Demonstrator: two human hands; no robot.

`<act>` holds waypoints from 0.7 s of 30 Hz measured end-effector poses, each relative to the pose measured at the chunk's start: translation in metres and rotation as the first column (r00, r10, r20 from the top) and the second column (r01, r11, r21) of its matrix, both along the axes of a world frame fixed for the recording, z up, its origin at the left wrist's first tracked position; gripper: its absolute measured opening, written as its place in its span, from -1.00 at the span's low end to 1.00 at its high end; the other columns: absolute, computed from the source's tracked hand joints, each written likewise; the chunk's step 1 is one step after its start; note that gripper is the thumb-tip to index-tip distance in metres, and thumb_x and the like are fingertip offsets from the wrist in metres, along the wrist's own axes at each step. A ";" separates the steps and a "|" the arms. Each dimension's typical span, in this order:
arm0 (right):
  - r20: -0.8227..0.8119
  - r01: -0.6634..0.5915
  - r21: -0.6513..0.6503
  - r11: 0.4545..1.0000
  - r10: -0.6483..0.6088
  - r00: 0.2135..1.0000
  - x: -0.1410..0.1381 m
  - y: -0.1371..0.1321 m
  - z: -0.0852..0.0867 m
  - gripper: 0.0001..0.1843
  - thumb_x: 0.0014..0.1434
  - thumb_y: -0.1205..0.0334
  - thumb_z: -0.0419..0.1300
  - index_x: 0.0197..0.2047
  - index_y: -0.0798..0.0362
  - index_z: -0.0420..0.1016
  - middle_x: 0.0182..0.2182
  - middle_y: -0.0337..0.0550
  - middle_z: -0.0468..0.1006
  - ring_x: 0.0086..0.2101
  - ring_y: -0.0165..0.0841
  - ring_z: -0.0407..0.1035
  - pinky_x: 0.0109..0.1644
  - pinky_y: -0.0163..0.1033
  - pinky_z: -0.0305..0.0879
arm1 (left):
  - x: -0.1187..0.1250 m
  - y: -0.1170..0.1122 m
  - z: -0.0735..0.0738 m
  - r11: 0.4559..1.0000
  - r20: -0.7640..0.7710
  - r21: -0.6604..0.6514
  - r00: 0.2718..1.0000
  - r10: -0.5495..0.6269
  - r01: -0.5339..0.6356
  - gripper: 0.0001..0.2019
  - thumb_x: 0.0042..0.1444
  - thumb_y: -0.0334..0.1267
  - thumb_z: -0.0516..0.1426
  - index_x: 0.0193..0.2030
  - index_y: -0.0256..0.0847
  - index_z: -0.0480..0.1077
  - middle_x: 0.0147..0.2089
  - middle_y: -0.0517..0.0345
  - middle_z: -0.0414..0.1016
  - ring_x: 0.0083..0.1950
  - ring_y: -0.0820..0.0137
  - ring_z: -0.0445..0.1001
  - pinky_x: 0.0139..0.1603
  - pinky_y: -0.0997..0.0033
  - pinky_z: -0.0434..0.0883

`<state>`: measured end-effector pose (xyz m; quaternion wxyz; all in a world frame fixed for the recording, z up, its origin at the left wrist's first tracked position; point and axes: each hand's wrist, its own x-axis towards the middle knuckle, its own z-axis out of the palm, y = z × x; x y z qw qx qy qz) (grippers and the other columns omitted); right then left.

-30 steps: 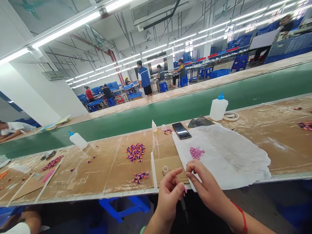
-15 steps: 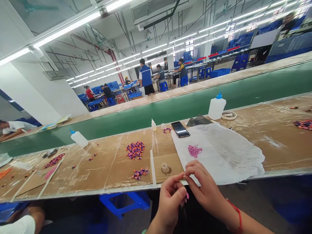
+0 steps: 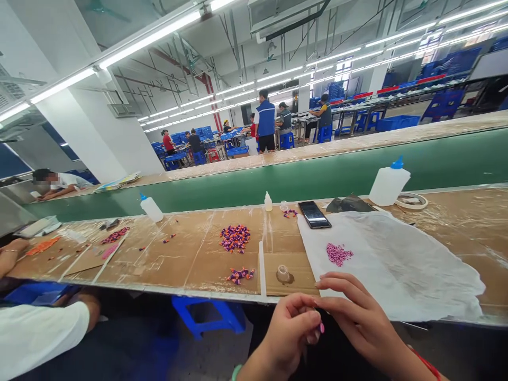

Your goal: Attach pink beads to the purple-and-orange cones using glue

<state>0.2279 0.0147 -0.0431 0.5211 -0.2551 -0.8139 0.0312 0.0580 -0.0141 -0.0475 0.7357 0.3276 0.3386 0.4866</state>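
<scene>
My left hand (image 3: pixel 291 330) and my right hand (image 3: pixel 359 317) meet below the near edge of the cardboard-covered bench (image 3: pixel 178 259). Both are curled in a pinch with fingertips touching, and a tiny pink piece (image 3: pixel 321 328) shows at the left fingertips. What the right fingers pinch is too small to name. Just beyond them lies a white cloth (image 3: pixel 397 264) with a small heap of pink beads (image 3: pixel 338 253). A small clear cap (image 3: pixel 283 272) sits left of the cloth.
A black phone (image 3: pixel 314 214), piles of purple-orange pieces (image 3: pixel 235 237), a small glue bottle (image 3: pixel 268 201), two larger bottles (image 3: pixel 388 182) (image 3: pixel 151 207) and a tape roll (image 3: pixel 411 200) lie on the bench. A green conveyor (image 3: pixel 278 182) runs behind. A co-worker's sleeve (image 3: pixel 39 333) is at left.
My hands have dropped lower and closer together, fingertips now touching. The view has swung left, so the bench items sit further right in the picture.
</scene>
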 end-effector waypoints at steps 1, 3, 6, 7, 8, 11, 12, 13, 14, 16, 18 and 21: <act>-0.018 0.007 0.018 1.000 -0.007 1.000 0.000 -0.001 -0.001 -0.67 0.25 0.44 0.13 -0.07 -0.14 0.59 -0.16 -0.11 0.61 -0.05 -0.24 0.48 -0.05 -0.19 0.48 | 0.000 -0.001 0.001 1.000 0.017 -0.017 1.000 0.001 -0.001 -0.55 -0.33 -0.07 0.48 -0.37 -0.32 0.50 -0.65 0.28 0.35 -0.67 0.64 0.15 -0.59 0.53 -0.02; -0.065 0.013 0.016 1.000 -0.012 0.998 -0.003 -0.004 -0.002 -0.72 0.24 0.45 0.15 -0.13 -0.10 0.59 -0.19 -0.11 0.60 -0.06 -0.25 0.48 -0.04 -0.22 0.48 | 0.001 -0.002 0.002 0.999 0.042 -0.045 0.999 0.013 -0.011 -0.58 -0.34 -0.11 0.48 -0.40 -0.31 0.48 -0.66 0.30 0.33 -0.67 0.65 0.13 -0.58 0.54 -0.02; -0.164 -0.002 -0.102 0.995 -0.015 0.986 -0.012 -0.011 -0.001 -0.82 0.25 0.38 0.18 -0.25 -0.08 0.57 -0.23 -0.11 0.58 -0.09 -0.27 0.49 -0.03 -0.25 0.48 | 0.002 -0.003 0.006 0.998 0.061 -0.064 0.998 0.024 -0.020 -0.57 -0.35 -0.11 0.48 -0.43 -0.30 0.45 -0.66 0.31 0.32 -0.67 0.66 0.10 -0.57 0.54 -0.05; -0.205 -0.024 -0.167 0.986 -0.011 0.979 -0.015 -0.013 -0.001 -0.85 0.26 0.34 0.19 -0.28 -0.08 0.56 -0.24 -0.12 0.57 -0.10 -0.28 0.49 -0.04 -0.27 0.49 | 0.002 -0.003 0.007 0.998 0.063 -0.064 0.998 0.025 -0.021 -0.56 -0.36 -0.09 0.49 -0.44 -0.30 0.44 -0.66 0.31 0.31 -0.67 0.66 0.09 -0.57 0.54 -0.06; -0.250 -0.057 -0.241 0.969 -0.005 0.968 -0.018 -0.016 -0.001 -0.86 0.27 0.29 0.20 -0.31 -0.08 0.55 -0.24 -0.12 0.56 -0.12 -0.29 0.50 -0.06 -0.30 0.49 | 0.002 -0.004 0.007 0.998 0.061 -0.061 0.998 0.028 -0.025 -0.54 -0.37 -0.08 0.49 -0.45 -0.30 0.43 -0.66 0.31 0.31 -0.67 0.67 0.09 -0.56 0.54 -0.07; -0.395 -0.206 -0.484 0.850 -0.002 0.919 -0.027 -0.023 -0.001 -0.77 0.29 0.13 0.21 -0.41 -0.03 0.53 -0.23 -0.08 0.53 -0.15 -0.29 0.50 -0.11 -0.33 0.50 | 0.002 -0.004 0.008 0.998 0.035 -0.041 0.998 0.049 -0.048 -0.49 -0.39 -0.01 0.51 -0.46 -0.30 0.40 -0.63 0.29 0.32 -0.64 0.67 0.11 -0.55 0.54 -0.08; -0.442 -0.261 -0.553 0.791 -0.013 0.897 -0.029 -0.025 -0.002 -0.73 0.28 0.08 0.23 -0.44 -0.02 0.52 -0.23 -0.07 0.52 -0.17 -0.28 0.50 -0.13 -0.32 0.50 | 0.002 -0.004 0.007 0.998 0.024 -0.032 0.998 0.059 -0.058 -0.47 -0.39 0.01 0.51 -0.46 -0.30 0.39 -0.62 0.29 0.33 -0.63 0.67 0.12 -0.55 0.54 -0.08; -0.489 -0.317 -0.609 0.727 -0.030 0.872 -0.032 -0.026 -0.003 -0.69 0.26 0.03 0.24 -0.46 0.00 0.51 -0.22 -0.07 0.50 -0.19 -0.29 0.49 -0.15 -0.31 0.50 | 0.002 -0.004 0.007 0.997 0.013 -0.020 0.998 0.069 -0.069 -0.46 -0.39 0.03 0.51 -0.46 -0.30 0.39 -0.61 0.28 0.33 -0.62 0.66 0.13 -0.55 0.54 -0.08; -0.535 -0.368 -0.650 0.665 -0.056 0.843 -0.035 -0.027 -0.004 -0.67 0.23 -0.01 0.27 -0.46 0.01 0.51 -0.22 -0.07 0.48 -0.22 -0.29 0.48 -0.18 -0.31 0.50 | 0.002 -0.003 0.006 0.997 0.003 -0.008 0.997 0.081 -0.081 -0.44 -0.38 0.06 0.51 -0.45 -0.30 0.38 -0.61 0.28 0.32 -0.61 0.65 0.14 -0.54 0.54 -0.07; -0.611 -0.451 -0.692 0.564 -0.124 0.782 -0.040 -0.029 -0.006 -0.65 0.15 -0.07 0.33 -0.46 0.02 0.52 -0.22 -0.10 0.44 -0.26 -0.32 0.45 -0.24 -0.32 0.47 | 0.002 -0.003 0.004 0.993 -0.019 0.023 0.994 0.112 -0.112 -0.42 -0.36 0.11 0.49 -0.45 -0.30 0.37 -0.60 0.29 0.30 -0.59 0.64 0.14 -0.53 0.54 -0.05; -0.661 -0.510 -0.706 0.492 -0.201 0.723 -0.045 -0.030 -0.007 -0.62 0.05 -0.12 0.40 -0.47 0.03 0.53 -0.22 -0.11 0.42 -0.25 -0.31 0.42 -0.23 -0.32 0.45 | 0.002 -0.002 0.002 0.987 -0.045 0.061 0.988 0.150 -0.147 -0.42 -0.32 0.15 0.47 -0.45 -0.29 0.37 -0.59 0.30 0.28 -0.57 0.62 0.14 -0.51 0.53 -0.01; -0.707 -0.578 -0.700 0.419 -0.298 0.641 -0.053 -0.031 -0.008 -0.59 -0.08 -0.15 0.46 -0.48 0.03 0.54 -0.25 -0.13 0.42 -0.21 -0.29 0.39 -0.17 -0.30 0.44 | 0.002 -0.002 0.000 0.974 -0.093 0.132 0.976 0.199 -0.186 -0.44 -0.20 0.18 0.43 -0.42 -0.29 0.37 -0.57 0.32 0.25 -0.54 0.62 0.12 -0.47 0.52 0.06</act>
